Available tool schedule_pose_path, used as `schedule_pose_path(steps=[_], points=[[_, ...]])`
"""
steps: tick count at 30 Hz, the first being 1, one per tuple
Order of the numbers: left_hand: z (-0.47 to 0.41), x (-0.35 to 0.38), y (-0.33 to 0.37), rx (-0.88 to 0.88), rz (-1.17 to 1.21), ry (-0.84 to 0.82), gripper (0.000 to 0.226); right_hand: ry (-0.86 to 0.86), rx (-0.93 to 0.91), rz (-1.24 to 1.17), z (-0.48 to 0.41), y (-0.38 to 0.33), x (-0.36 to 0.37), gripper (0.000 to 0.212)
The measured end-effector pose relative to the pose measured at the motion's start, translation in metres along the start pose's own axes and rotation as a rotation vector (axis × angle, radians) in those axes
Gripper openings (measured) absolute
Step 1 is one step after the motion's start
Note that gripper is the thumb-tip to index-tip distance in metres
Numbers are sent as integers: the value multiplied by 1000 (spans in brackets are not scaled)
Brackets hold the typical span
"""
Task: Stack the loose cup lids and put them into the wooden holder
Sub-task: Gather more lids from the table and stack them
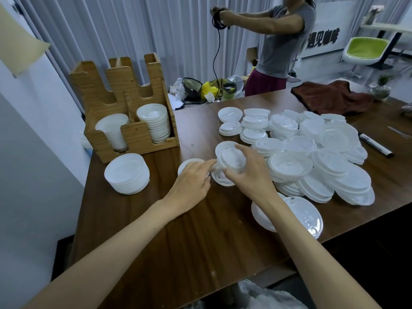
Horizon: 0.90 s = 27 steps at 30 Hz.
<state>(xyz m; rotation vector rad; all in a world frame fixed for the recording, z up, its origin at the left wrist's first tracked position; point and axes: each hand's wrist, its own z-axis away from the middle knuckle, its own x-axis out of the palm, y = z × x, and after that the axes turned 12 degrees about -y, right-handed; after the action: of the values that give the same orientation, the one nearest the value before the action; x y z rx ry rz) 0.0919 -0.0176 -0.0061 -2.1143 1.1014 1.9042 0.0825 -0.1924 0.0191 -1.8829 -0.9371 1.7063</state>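
Observation:
A big heap of loose white cup lids point(312, 157) covers the right half of the brown table point(178, 241). My right hand point(249, 175) grips a clear lid point(229, 158) by its rim, tilted up at the heap's left edge. My left hand point(194, 177) pinches the same lid's left side with its fingertips, over a flat lid point(189, 163). The wooden holder point(124, 103) stands at the table's back left with two lid stacks point(153, 123) in its front slots. A separate lid stack point(127, 173) sits in front of it.
A black-and-white marker point(375, 144) lies right of the heap, and a dark brown cloth point(332, 97) at the back right. A person in a grey shirt point(281, 41) stands behind the table holding a black cable. A plastic bag point(263, 295) sits below the near edge.

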Motion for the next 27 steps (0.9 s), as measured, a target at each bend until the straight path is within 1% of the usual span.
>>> schedule_pose_path(steps=[2, 3, 5, 7, 9, 11, 13, 15, 16, 18, 20, 21, 22, 24, 27], points=[[1, 1, 4, 3, 68, -7, 46, 12, 31, -285, 1, -9, -6, 53], [2, -1, 6, 7, 103, 23, 46, -28, 65, -435, 1, -12, -9, 46], [1, -8, 9, -23, 192, 118, 43, -182, 120, -751, -1, -15, -15, 37], [0, -19, 12, -65, 284, 190, 44, -331, 159, -1046, -3, -17, -18, 40], [-1, -30, 14, -96, 363, 223, 47, -378, 211, -1177, -5, -20, -17, 41], [-2, -38, 16, -141, 431, 231, 43, -414, 242, -1197, -8, -25, -12, 42], [-3, -42, 13, -208, 466, 219, 35, -498, 242, -1213, -10, -31, -6, 44], [-1, -43, 5, -296, 482, 203, 25, -541, 287, -1159, -13, -39, 1, 45], [1, -43, 0, -341, 489, 220, 20, -516, 329, -1058, -14, -42, 5, 44], [9, -47, -10, -440, 502, 296, 10, -394, 359, -722, -17, -44, 15, 41], [19, -53, -19, -511, 502, 371, 9, -240, 264, -457, -20, -41, 23, 33], [24, -56, -22, -531, 496, 396, 11, -204, 209, -366, -21, -40, 26, 27], [28, -58, -26, -549, 491, 414, 13, -199, 168, -270, -22, -40, 28, 25], [33, -62, -28, -580, 483, 434, 17, -207, 118, -98, -24, -40, 34, 26], [37, -65, -26, -548, 424, 403, 18, -172, 83, 48, -31, -38, 48, 27]])
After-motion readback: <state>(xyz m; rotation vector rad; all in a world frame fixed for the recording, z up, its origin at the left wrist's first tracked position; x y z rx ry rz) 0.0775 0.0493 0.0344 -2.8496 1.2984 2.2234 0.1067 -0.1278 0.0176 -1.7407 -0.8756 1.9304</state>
